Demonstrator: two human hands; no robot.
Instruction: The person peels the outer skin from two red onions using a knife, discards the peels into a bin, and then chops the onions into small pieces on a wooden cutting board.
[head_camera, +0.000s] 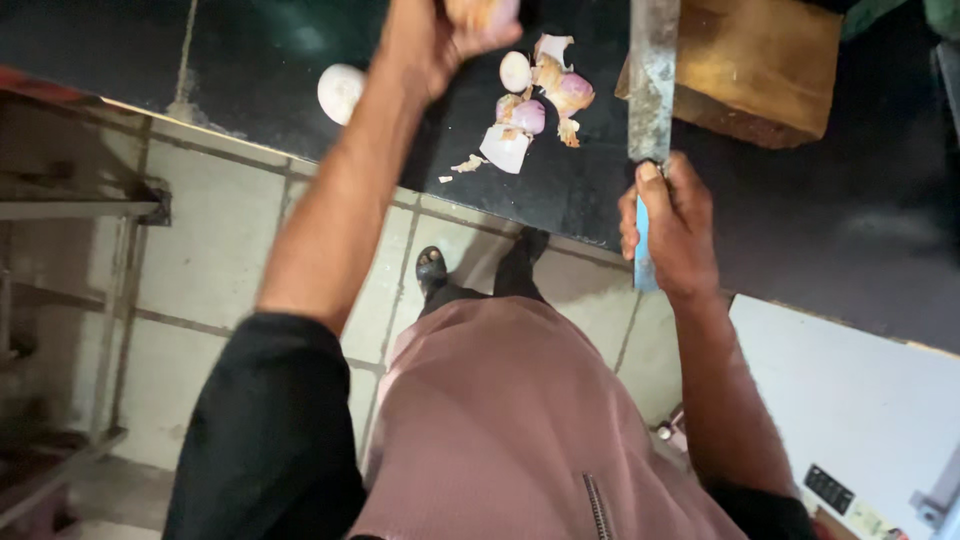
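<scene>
At the top centre of the frame my left hand (440, 35) closes on a small papery-skinned onion (483, 12) above the dark stone worktop (560, 190). My right hand (672, 225) wraps tight around the blue handle of a broad steel knife (652, 80), right of centre. Peeled pale bulbs (516, 72) and torn pinkish skins (565, 95) already lie between them; one whole white onion (340, 92) waits untouched, upper left.

I note a dark, glossy stone countertop (300, 60), a broad dull metal knife blade (652, 80) with smooth blue plastic handle (645, 262), a rough brown wooden block (765, 65), and papery pink-white onion skins (550, 48).
</scene>
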